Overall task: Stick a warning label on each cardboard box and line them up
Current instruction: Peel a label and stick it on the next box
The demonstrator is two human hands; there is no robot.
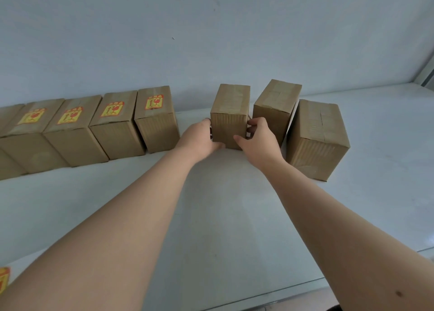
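Observation:
A plain cardboard box [230, 113] with a taped top and no label stands upright near the middle of the white table [211, 216]. My left hand [202, 137] grips its left side and my right hand [256, 139] grips its right side, thumb on the front face. Something red shows between my left fingers and the box; what it is cannot be told. To the left runs a row of several boxes with yellow-and-red warning labels on top, the nearest being a labelled box [156, 118]. Two unlabelled boxes [277, 106] [317, 137] stand to the right.
A pale wall [211, 40] rises right behind the boxes. A yellow-and-red label sheet [3, 280] peeks in at the lower left edge. The table's front edge [281, 294] runs across the bottom right.

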